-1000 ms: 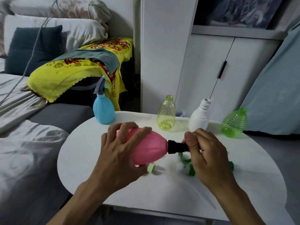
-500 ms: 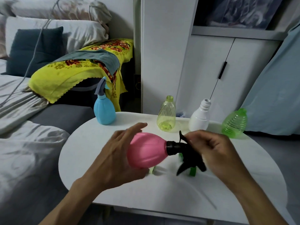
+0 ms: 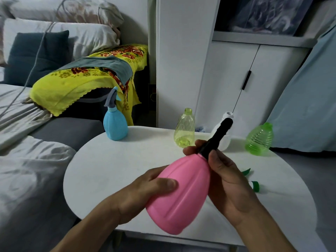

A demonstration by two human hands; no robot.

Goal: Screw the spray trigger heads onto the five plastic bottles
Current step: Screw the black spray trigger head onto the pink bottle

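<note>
A pink bottle (image 3: 181,190) is tilted above the white table (image 3: 109,170), its neck pointing up and away. My left hand (image 3: 145,190) wraps its body from the left. My right hand (image 3: 223,177) grips the neck, where a black trigger head (image 3: 218,135) sits on the bottle. A blue bottle (image 3: 115,124) with a grey trigger head stands at the back left. Three headless bottles stand at the back: yellow-green (image 3: 184,130), white (image 3: 224,140), partly hidden by the black head, and green (image 3: 259,140).
Loose green trigger head parts (image 3: 254,186) lie on the table right of my right hand. A grey bed (image 3: 27,160) borders the table's left side. White cabinet doors (image 3: 245,84) stand behind the table, and a pale blue cloth (image 3: 309,106) hangs at the right.
The pink bottle has swung from lying sideways to pointing up and away, nearer to me. My left hand shifted to its lower body; my right hand moved from the trigger to the neck.
</note>
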